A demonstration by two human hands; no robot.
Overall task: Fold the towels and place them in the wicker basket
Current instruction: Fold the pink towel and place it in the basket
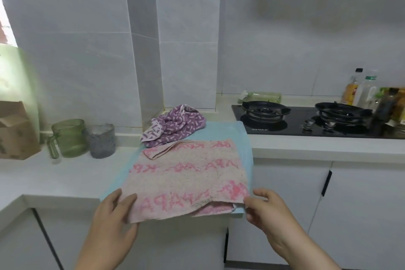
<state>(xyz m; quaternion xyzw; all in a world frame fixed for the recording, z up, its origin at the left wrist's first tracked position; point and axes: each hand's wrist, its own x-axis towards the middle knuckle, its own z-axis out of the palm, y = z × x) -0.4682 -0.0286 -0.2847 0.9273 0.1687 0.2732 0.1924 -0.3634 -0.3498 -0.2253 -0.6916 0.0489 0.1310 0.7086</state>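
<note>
**Pink towel held at both near corners, front edge of table**

The pink towel, printed with pink lettering, lies flat on a light blue towel spread over the front edge of the table. Its near edge overhangs that front edge. Its far left corner is turned over in a small fold.

The left hand pinches the near left corner of the pink towel, thumb on top and fingers beneath. The right hand pinches the near right corner in the same way.

Surrounding items:
- A purple towel lies crumpled on the far end of the blue towel, touching the far edge of the pink towel, close to the wall.
- A green glass mug and a grey glass stand side by side at the back edge of the table, left of the towels.
- A cardboard box stands at the left edge of the view.
- A black gas hob is set into the table to the right, just beside the blue towel.
- Upright bottles stand behind the hob at the far right; a green bottle lies on its side at the back edge.
</note>
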